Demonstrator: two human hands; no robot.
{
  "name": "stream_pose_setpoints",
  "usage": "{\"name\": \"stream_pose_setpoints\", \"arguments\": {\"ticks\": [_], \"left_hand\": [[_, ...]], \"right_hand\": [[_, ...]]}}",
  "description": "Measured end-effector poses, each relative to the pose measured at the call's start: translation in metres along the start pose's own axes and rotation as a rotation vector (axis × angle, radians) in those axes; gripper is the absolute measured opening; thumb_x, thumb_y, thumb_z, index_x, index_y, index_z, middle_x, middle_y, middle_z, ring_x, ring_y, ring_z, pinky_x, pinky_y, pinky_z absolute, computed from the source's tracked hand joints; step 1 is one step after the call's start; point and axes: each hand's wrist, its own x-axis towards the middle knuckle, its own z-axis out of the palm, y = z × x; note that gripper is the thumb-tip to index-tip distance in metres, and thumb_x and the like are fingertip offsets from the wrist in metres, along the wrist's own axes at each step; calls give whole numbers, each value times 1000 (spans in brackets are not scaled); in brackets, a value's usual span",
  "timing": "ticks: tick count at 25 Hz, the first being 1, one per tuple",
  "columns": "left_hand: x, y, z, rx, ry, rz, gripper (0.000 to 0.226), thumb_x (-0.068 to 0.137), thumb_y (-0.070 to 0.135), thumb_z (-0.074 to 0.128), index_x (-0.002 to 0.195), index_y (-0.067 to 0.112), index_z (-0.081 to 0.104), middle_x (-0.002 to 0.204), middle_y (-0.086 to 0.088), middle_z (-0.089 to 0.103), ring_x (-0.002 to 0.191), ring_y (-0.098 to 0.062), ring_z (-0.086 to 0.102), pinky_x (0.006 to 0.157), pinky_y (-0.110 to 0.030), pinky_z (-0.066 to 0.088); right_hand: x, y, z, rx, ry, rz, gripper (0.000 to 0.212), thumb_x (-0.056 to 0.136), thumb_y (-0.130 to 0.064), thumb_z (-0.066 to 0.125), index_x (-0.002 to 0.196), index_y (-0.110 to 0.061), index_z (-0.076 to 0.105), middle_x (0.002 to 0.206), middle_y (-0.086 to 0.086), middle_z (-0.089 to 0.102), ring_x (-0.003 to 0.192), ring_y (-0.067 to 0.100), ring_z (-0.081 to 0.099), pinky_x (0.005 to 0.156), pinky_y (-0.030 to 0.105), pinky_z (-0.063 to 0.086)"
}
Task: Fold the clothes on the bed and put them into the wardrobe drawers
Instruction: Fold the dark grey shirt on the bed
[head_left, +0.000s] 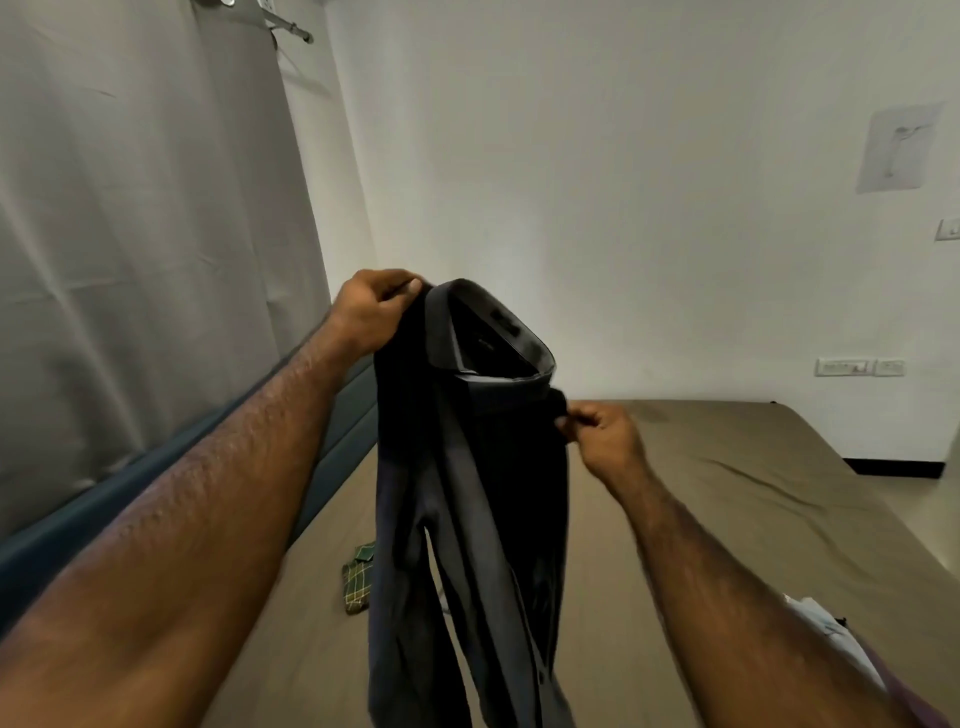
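A dark collared shirt (467, 493) hangs in the air above the bed (727, 493), its collar uppermost and its body drooping down out of the frame. My left hand (371, 306) grips the shirt at the left shoulder by the collar. My right hand (602, 434) pinches the right shoulder, a little lower. A green checked garment (357, 584) lies crumpled on the brown sheet, partly hidden behind the hanging shirt. A white cloth (826, 639) shows at the bed's right edge behind my right forearm.
A grey curtain (145, 234) hangs along the left above a blue padded headboard (156, 488). White walls stand behind the bed, with switch plates (857, 367) at the right. No wardrobe is in view.
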Motion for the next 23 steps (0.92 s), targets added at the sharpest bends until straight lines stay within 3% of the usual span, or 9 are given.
{"name": "stream_pose_setpoints", "arguments": {"ticks": [2,3,5,8,12,15,18,20,23], "left_hand": [[-4,-31,-7,188,100,-80,17,94,39,65,93,47,81,96,11,80,89,-9,74,94,-32,60],[-6,-42,-7,189,115,-105,14,94,37,69,96,40,82,95,10,79,82,-3,71,95,-35,61],[-14,-42,-5,-22,53,-161,10,96,17,75,94,23,82,87,6,77,73,0,68,87,-32,63],[-24,-36,8,-300,-47,-219,19,90,5,77,79,20,73,76,2,72,67,-9,67,64,-23,57],[-21,-46,22,196,38,-84,18,87,18,85,81,16,69,76,-2,71,67,-11,63,66,-28,55],[-9,-31,19,78,35,0,8,89,8,82,90,13,75,75,1,69,64,-7,61,65,-24,54],[-2,-26,18,158,70,-29,10,87,7,81,94,12,77,72,6,65,62,-9,58,58,-16,50],[1,-34,13,158,59,-74,8,85,11,82,89,15,77,73,0,67,63,-12,58,64,-22,51],[-1,-46,2,-176,-73,-105,20,92,4,72,81,21,70,83,-13,69,75,-20,60,72,-33,52]], "right_hand": [[16,-17,-26,-38,139,-32,10,91,-9,77,90,-17,83,75,-8,76,71,9,67,78,26,52],[24,-31,-39,-112,192,-62,7,92,-13,75,92,-14,82,79,-4,76,74,13,67,79,26,51],[35,-61,-62,-150,220,-54,14,96,-16,69,83,-13,74,76,1,70,73,18,61,75,29,46],[36,-75,-95,-27,110,38,22,91,-21,78,72,-14,70,70,2,67,66,18,58,69,32,47],[22,-88,-117,-464,98,-95,16,82,-27,88,76,-20,75,73,-6,70,69,10,62,67,24,47],[31,-113,-126,-323,267,-191,14,89,-24,81,79,-21,71,74,-10,67,67,9,60,67,23,48],[34,-116,-135,-132,255,-20,16,94,-13,74,78,-18,73,73,-4,68,67,13,61,69,28,51],[31,-120,-143,16,224,59,18,97,-5,68,81,-12,73,71,3,69,63,18,63,67,32,56],[29,-125,-151,114,205,1,20,105,-6,56,88,-8,66,70,7,65,60,23,67,63,33,61]]}}
